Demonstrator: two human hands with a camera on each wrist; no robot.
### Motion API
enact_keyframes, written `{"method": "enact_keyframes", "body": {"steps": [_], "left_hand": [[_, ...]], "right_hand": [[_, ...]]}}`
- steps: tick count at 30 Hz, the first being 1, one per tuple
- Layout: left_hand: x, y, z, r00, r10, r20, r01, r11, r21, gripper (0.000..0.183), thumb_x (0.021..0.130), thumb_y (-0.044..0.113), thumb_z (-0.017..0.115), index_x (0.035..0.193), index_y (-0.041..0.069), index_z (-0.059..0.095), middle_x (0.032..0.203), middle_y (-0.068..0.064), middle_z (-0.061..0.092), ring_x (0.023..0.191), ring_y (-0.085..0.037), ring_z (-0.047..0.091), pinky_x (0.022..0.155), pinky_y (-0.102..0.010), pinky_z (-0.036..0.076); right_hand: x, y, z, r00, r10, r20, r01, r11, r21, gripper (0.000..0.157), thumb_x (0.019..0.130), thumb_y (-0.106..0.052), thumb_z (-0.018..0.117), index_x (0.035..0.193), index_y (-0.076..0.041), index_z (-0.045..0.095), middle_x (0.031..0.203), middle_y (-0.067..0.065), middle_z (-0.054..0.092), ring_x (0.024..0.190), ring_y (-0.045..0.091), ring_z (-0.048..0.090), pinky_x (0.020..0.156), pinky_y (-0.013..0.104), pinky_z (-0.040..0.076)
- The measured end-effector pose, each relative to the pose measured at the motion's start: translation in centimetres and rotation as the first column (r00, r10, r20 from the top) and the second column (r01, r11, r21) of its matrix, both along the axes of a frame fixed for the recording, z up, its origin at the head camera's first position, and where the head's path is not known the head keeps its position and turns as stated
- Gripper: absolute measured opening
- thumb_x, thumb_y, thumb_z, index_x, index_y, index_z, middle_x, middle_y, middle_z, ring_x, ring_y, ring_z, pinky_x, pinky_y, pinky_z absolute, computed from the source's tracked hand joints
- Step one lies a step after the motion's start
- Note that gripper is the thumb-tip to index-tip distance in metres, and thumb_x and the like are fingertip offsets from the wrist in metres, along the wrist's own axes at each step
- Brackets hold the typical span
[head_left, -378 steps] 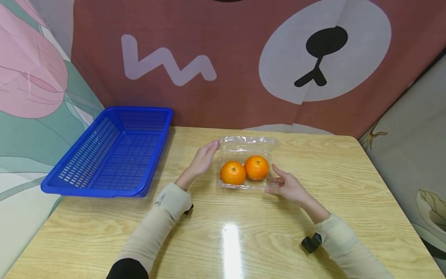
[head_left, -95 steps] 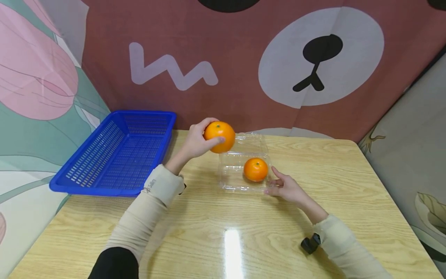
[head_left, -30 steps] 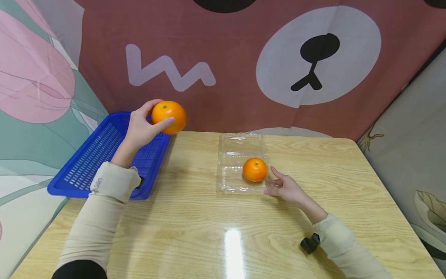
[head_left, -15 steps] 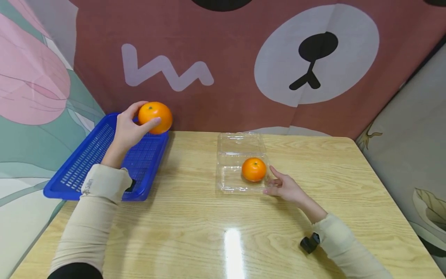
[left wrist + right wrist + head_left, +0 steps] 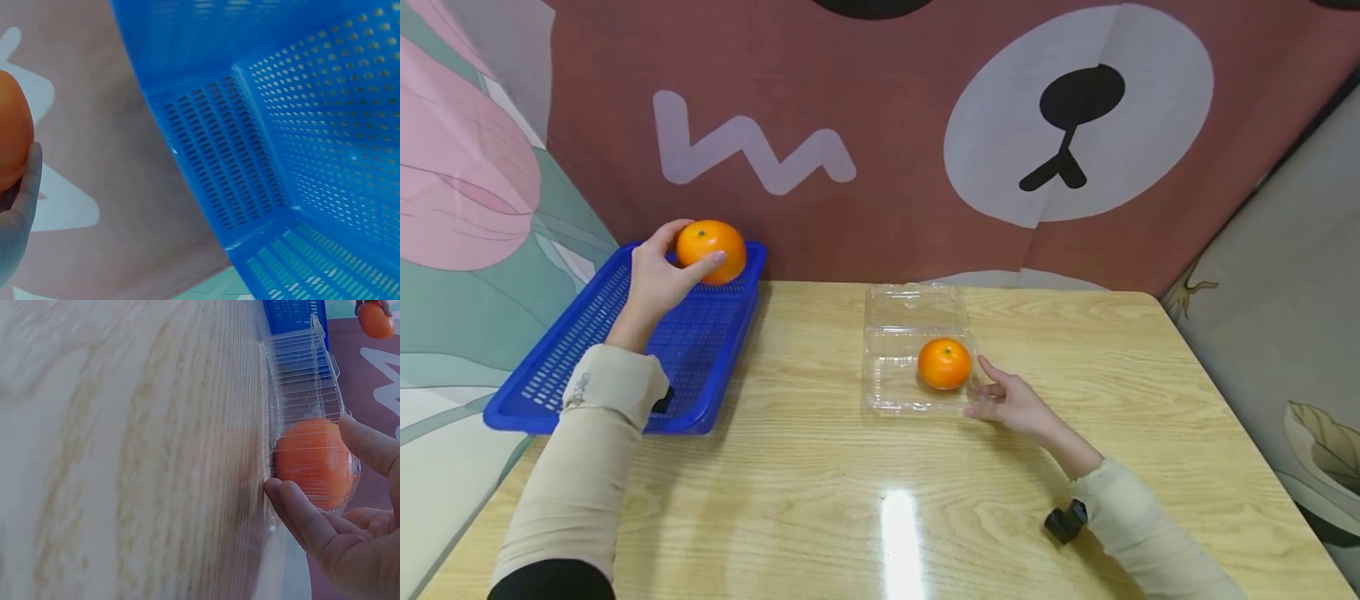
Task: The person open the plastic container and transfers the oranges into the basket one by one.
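In the head view my left hand (image 5: 658, 271) grips an orange (image 5: 712, 252) between thumb and fingers, high over the far end of the blue plastic basket (image 5: 747, 333). The left wrist view has the orange (image 5: 11, 131) at its left edge, with the basket (image 5: 219, 156) to the right. On the table lies a clear plastic clamshell box (image 5: 891, 383), its lid folded back. A second orange (image 5: 944, 364) sits in its right half. My right hand (image 5: 1011, 402) holds the box's right end; the right wrist view shows the thumb at the upper rim and fingers low at the side.
The wooden table (image 5: 820, 483) runs up to a brown cloth (image 5: 895, 208) with a printed bear at the back. Patterned cloth also hangs at the left and right sides. The basket stands at the table's left back corner, with nothing visible inside.
My left hand has lifted one of two oranges from the box and carried it left over the basket. Over the last second it moves further left; the right hand stays at the box.
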State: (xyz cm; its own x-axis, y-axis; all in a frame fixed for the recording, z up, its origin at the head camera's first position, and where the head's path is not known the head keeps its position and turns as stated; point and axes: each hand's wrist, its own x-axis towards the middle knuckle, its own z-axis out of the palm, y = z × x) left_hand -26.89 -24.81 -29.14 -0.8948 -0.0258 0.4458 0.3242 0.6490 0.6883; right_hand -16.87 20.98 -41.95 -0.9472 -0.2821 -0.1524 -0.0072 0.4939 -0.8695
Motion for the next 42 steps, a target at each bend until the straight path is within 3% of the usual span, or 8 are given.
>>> {"method": "enact_keyframes", "body": {"steps": [14,22,28,42], "left_hand": [[-2.5,-1.0,-0.9,0.991,0.083,0.103,-0.084,0.996,0.014,0.071,0.079,0.052,0.062,0.13,0.006,0.044,0.121,-0.015,0.053,0.102,-0.028,0.048,0.09,-0.043,0.042],[-3.7,-1.7,-1.8,0.979,0.127,0.157,-0.124,0.992,-0.031,0.076,0.079,0.056,0.06,0.129,0.001,0.044,0.119,-0.02,0.052,0.101,-0.032,0.048,0.086,-0.044,0.042],[-4.5,-1.9,-2.3,0.976,0.142,0.167,-0.14,0.99,-0.027,0.079,0.078,0.057,0.06,0.129,-0.002,0.044,0.117,-0.022,0.052,0.099,-0.034,0.049,0.086,-0.045,0.042],[-5.4,-3.1,-4.6,0.957,0.169,0.236,-0.152,0.984,-0.087,0.087,0.076,0.062,0.058,0.125,-0.009,0.045,0.114,-0.028,0.051,0.101,-0.038,0.045,0.084,-0.047,0.041]], "right_hand": [[0.1,-0.1,0.3,1.0,-0.007,0.007,0.006,0.999,0.047,0.085,0.082,-0.018,0.069,0.145,-0.003,0.013,0.119,0.026,0.054,0.1,0.031,0.058,0.084,0.041,0.047],[0.0,-0.1,0.1,1.0,-0.016,0.012,0.015,0.999,0.05,0.086,0.08,-0.018,0.07,0.145,-0.003,0.014,0.116,0.024,0.057,0.093,0.026,0.06,0.08,0.036,0.049],[-0.1,-0.1,0.2,1.0,-0.009,0.013,0.009,0.999,0.046,0.088,0.08,-0.019,0.071,0.145,-0.002,0.014,0.119,0.027,0.053,0.1,0.031,0.059,0.082,0.038,0.049],[0.0,-0.2,0.5,1.0,0.001,0.01,-0.001,1.0,0.031,0.089,0.08,-0.019,0.071,0.144,-0.001,0.013,0.118,0.028,0.054,0.097,0.03,0.06,0.081,0.038,0.049]]}}
